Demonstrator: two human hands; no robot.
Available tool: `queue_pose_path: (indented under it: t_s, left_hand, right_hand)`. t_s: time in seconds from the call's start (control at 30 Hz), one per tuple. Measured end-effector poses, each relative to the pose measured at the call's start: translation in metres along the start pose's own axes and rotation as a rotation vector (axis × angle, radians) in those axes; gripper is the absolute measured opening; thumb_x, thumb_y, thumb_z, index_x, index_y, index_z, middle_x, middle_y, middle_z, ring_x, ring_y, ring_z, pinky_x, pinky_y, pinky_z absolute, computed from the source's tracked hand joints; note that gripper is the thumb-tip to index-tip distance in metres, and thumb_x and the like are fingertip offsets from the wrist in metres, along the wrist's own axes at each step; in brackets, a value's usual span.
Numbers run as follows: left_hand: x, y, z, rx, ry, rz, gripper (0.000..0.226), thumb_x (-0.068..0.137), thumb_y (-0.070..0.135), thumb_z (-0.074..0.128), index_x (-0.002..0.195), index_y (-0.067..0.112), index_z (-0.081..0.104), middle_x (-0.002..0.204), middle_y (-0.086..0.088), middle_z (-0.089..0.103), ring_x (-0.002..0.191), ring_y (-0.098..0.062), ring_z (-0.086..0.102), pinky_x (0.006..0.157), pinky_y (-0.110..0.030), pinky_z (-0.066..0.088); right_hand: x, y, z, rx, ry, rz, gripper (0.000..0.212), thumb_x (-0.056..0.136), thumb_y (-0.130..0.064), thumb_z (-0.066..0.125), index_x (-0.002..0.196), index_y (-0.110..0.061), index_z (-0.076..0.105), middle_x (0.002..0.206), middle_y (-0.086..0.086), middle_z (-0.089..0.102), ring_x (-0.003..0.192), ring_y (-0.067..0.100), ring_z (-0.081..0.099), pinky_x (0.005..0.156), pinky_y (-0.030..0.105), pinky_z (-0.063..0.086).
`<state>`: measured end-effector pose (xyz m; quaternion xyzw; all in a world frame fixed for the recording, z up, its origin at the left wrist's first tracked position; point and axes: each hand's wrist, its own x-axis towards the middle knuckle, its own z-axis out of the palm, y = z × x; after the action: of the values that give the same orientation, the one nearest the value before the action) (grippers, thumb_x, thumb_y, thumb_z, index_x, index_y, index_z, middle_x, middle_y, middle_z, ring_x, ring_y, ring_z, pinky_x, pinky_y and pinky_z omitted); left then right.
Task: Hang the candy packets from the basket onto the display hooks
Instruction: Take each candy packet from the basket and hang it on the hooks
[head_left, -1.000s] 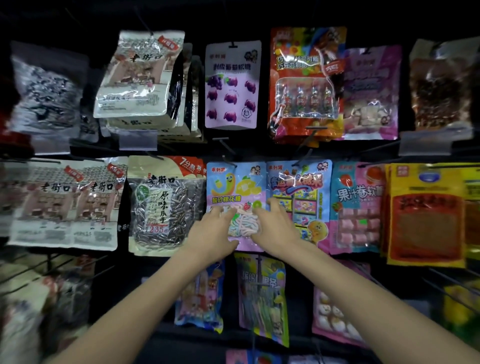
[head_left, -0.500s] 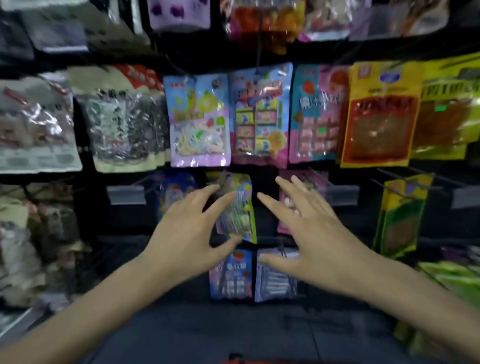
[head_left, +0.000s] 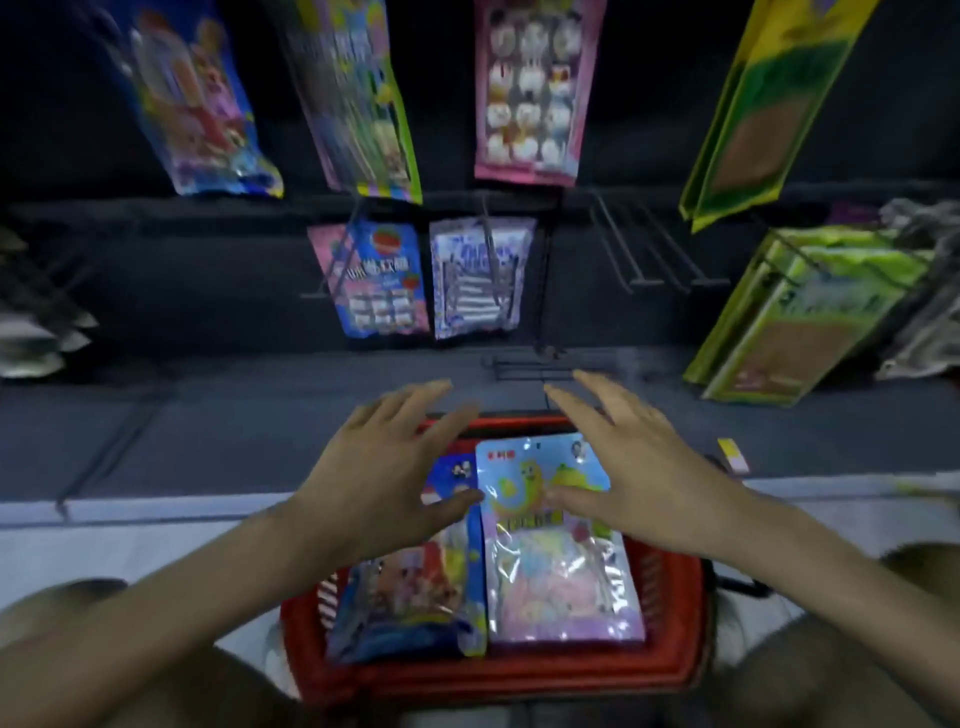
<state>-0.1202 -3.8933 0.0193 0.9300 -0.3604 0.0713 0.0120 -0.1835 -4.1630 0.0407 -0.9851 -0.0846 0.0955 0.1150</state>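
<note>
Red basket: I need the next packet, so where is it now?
In the head view, the red basket sits low at centre, on the floor before the display, beneath both open hands.

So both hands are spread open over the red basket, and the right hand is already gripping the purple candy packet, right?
Not quite. In the head view both hands, left hand and right hand, are spread open over the red basket, but the right hand grips nothing; its fingers are splayed over the purple candy packet, which lies flat in the basket.
</note>
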Motion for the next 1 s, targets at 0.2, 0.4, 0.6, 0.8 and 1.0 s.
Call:
queue_pose_path:
  t_s: [0.2, 0.4, 0.6, 0.8, 1.0]
  left_hand:
    - [0.001, 0.019, 0.089, -0.082, -0.222, -0.071, 0.089, 0.085, 0.084, 0.038, 0.157, 0.032, 0.041, 0.153, -0.009, 0.051, 0.133, -0.034, 0.057, 0.101, -0.054, 0.052]
    - [0.012, 0.029, 0.144, -0.131, -0.366, -0.151, 0.102, 0.08, 0.086, 0.018, 0.165, 0.03, 0.014, 0.163, -0.004, 0.034, 0.143, -0.03, 0.045, 0.115, -0.051, 0.041]
    - [0.018, 0.045, 0.159, -0.424, -0.387, -0.286, 0.09, 0.1, 0.058, 0.054, 0.166, 0.021, 0.005, 0.126, -0.006, 0.058, 0.122, -0.027, 0.052, 0.094, -0.038, 0.046]
    - [0.029, 0.053, 0.165, -0.833, -0.245, -0.536, 0.071, 0.097, 0.032, 0.066, 0.156, 0.025, 0.027, 0.089, 0.0, 0.068, 0.07, -0.02, 0.063, 0.057, -0.04, 0.053]
    - [0.033, 0.057, 0.147, -1.352, -0.195, -0.788, 0.043, 0.097, 0.023, 0.072, 0.133, 0.028, 0.049, 0.106, 0.001, 0.076, 0.087, -0.016, 0.074, 0.063, -0.026, 0.059]
  right_hand:
    - [0.011, 0.049, 0.079, 0.159, -0.115, 0.245, 0.104, 0.083, -0.073, 0.061, 0.165, -0.024, 0.021, 0.162, 0.005, 0.03, 0.149, 0.028, 0.035, 0.119, 0.037, 0.034]
    - [0.018, 0.063, 0.114, 0.191, -0.163, 0.435, 0.088, 0.093, -0.051, 0.066, 0.161, -0.015, 0.024, 0.152, 0.014, 0.043, 0.138, 0.035, 0.05, 0.106, 0.04, 0.046]
    - [0.017, 0.066, 0.133, 0.448, -0.124, 0.493, 0.056, 0.09, -0.043, 0.072, 0.137, -0.027, 0.047, 0.124, -0.004, 0.068, 0.116, 0.025, 0.066, 0.09, 0.036, 0.052]
    - [0.025, 0.068, 0.142, 0.592, 0.03, 0.617, 0.046, 0.081, -0.034, 0.078, 0.118, -0.018, 0.055, 0.111, 0.002, 0.072, 0.102, 0.029, 0.069, 0.086, 0.043, 0.056]
    - [0.025, 0.068, 0.136, 1.15, 0.045, 0.651, 0.017, 0.083, -0.007, 0.086, 0.099, -0.007, 0.08, 0.096, 0.008, 0.081, 0.089, 0.023, 0.078, 0.071, 0.028, 0.062]
